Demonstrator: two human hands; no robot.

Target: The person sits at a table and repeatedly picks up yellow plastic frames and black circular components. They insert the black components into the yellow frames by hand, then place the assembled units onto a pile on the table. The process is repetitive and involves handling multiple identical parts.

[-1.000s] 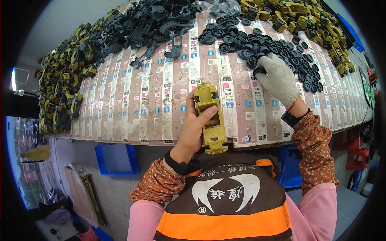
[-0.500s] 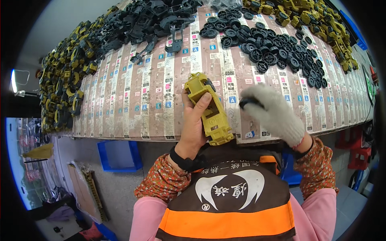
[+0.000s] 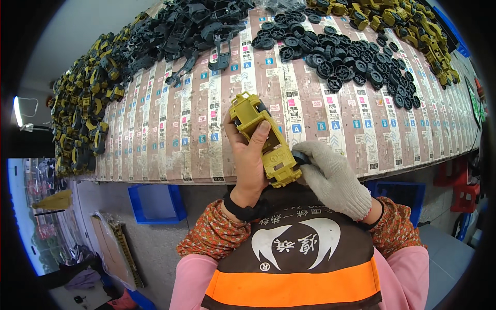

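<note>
A yellow plastic toy truck body [image 3: 279, 160] lies tilted in my bare left hand [image 3: 249, 157], thumb across its open bed and fingers wrapped behind it. A dark wheel shows on its upper right side. My right hand [image 3: 333, 178], in a grey-white knitted glove, pinches a black toy wheel [image 3: 299, 157] against the lower right side of the truck body. Gloved fingers cover part of that wheel, so I cannot tell whether it is seated. Both hands are above the table's near edge.
Loose black wheels [image 3: 356, 64] lie in a pile at the back right of the table [image 3: 170, 150]. Dark plastic frames [image 3: 191, 31] are heaped at the back. Yellow-and-black truck bodies [image 3: 85, 103] crowd the left end, others [image 3: 429, 41] the far right. A blue bin [image 3: 157, 204] stands below the table.
My gloved right hand has moved left and down, bringing the black wheel from beside the truck body up against its side. My left hand keeps its hold, with the truck body slightly shifted.
</note>
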